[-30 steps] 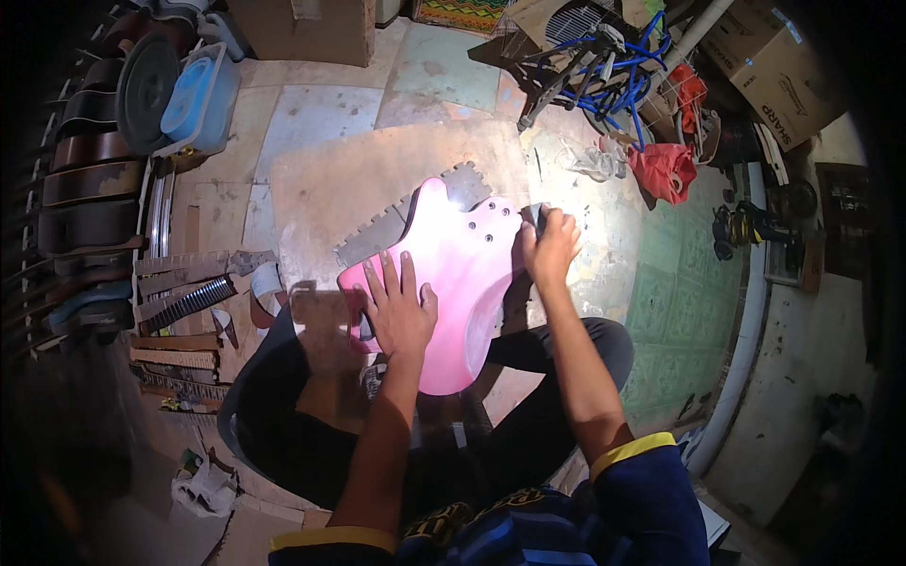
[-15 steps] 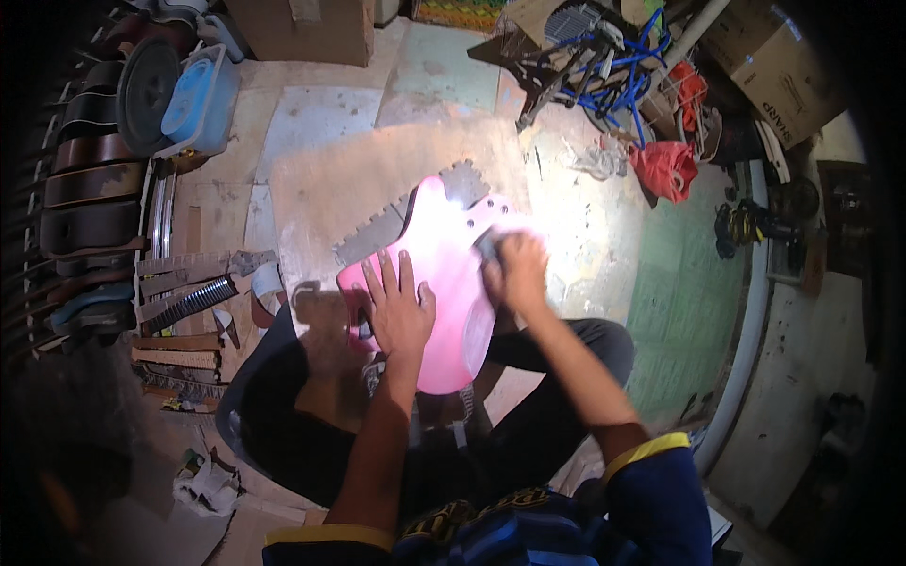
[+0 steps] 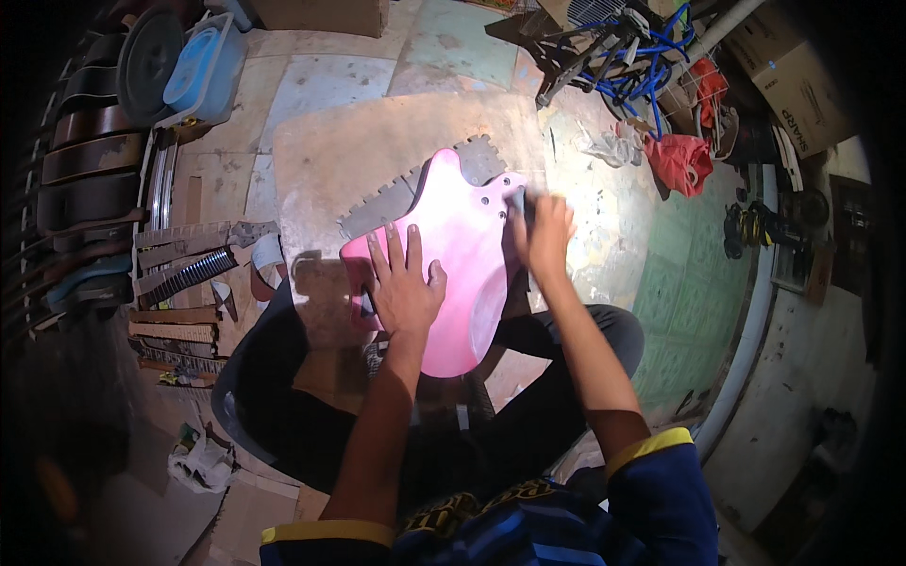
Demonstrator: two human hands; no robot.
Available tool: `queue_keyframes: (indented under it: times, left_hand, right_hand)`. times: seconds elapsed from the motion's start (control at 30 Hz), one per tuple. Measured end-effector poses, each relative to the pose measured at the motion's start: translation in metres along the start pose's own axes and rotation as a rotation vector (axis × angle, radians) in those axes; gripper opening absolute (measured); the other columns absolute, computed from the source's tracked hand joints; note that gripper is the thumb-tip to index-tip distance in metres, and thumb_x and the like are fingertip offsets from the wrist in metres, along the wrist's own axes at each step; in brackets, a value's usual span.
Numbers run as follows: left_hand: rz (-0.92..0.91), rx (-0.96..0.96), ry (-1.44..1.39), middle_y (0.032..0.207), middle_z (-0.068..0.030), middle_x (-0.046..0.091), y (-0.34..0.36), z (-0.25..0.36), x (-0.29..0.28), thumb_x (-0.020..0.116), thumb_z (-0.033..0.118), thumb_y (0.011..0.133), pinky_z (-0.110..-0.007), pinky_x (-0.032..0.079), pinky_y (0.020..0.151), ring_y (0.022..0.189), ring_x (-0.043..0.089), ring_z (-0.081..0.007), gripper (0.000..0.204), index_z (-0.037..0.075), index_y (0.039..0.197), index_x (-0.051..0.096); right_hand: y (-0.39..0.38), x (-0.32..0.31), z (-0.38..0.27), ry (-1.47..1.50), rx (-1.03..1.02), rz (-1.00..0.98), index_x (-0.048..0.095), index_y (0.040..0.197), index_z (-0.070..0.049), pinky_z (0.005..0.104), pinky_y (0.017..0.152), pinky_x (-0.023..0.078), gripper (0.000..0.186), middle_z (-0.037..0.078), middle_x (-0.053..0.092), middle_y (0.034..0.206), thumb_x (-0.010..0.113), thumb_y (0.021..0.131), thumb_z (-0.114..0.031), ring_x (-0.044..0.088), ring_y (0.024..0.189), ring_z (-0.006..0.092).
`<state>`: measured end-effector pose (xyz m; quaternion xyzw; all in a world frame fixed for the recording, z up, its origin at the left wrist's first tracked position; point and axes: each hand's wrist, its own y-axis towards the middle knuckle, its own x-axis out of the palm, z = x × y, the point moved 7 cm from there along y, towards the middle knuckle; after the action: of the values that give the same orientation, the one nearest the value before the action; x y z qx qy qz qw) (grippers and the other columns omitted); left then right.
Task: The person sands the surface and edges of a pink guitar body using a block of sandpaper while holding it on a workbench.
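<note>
A pink electric guitar body [image 3: 462, 274] lies flat on a grey foam mat [image 3: 382, 209] in front of my crossed legs. Its neck end, with several dark screw holes, points away to the right. Across the body's left half my left hand [image 3: 408, 294] rests palm down, fingers spread. My right hand [image 3: 547, 231] is at the right edge by the holes, its fingers closed round a small dark grey pad [image 3: 518, 200] that looks like folded sandpaper. Most of that pad is hidden by the fingers. Paler, duller pink shows along the contour at the lower right [image 3: 487, 311].
Brown board [image 3: 321, 141] lies beneath the mat. Curved guitar parts [image 3: 90, 198] line a rack at the left, beside a clear tub with a blue lid [image 3: 193, 80]. Guitar necks [image 3: 184, 274] lie nearby. Blue tubing [image 3: 646, 85], a red bag [image 3: 679, 160] and cartons [image 3: 793, 90] crowd the far right.
My right hand has moved away from me and slightly right with the pad, up to the holes at the neck end. The left hand stays on the body. The whole view has shifted slightly.
</note>
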<state>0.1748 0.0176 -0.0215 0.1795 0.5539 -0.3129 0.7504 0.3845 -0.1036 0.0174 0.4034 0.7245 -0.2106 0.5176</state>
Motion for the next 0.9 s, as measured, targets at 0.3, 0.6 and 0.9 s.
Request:
queue_keyframes:
  times: [0.3, 0.6, 0.9]
  left_hand:
    - [0.017, 0.009, -0.040, 0.171, -0.0152, 0.030, 0.001, -0.001, 0.009, 0.063, 0.043, 0.093, -0.062, 0.045, 0.109, 0.157, 0.024, -0.0471, 0.074, 0.019, 0.161, 0.045]
    - [0.044, 0.054, 0.096, 0.172, -0.0171, 0.027, 0.001, 0.002, 0.005, 0.063, 0.043, 0.093, -0.071, 0.027, 0.119, 0.157, 0.023, -0.0483, 0.076, 0.016, 0.161, 0.044]
    - [-0.038, 0.008, 0.107, 0.171, -0.0183, 0.029, -0.002, 0.001, 0.005, 0.062, 0.046, 0.093, -0.072, 0.021, 0.121, 0.155, 0.029, -0.0480, 0.074, 0.015, 0.159, 0.047]
  right_hand:
    - [0.030, 0.003, 0.001, -0.036, -0.010, 0.019, 0.064, 0.127, -0.012, 0.0567, 0.094, 0.042, 0.040, 0.019, 0.060, 0.121, 0.077, 0.091, -0.025, 0.055, 0.113, 0.0433]
    - [0.013, -0.002, 0.017, 0.003, -0.050, 0.030, 0.067, 0.123, -0.014, 0.0549, 0.092, 0.044, 0.038, 0.019, 0.060, 0.118, 0.078, 0.088, -0.022, 0.056, 0.110, 0.0428]
    - [-0.017, -0.014, 0.048, -0.021, -0.140, -0.035, 0.065, 0.125, -0.006, 0.0523, 0.094, 0.045, 0.043, 0.020, 0.060, 0.115, 0.078, 0.089, -0.024, 0.057, 0.108, 0.0421]
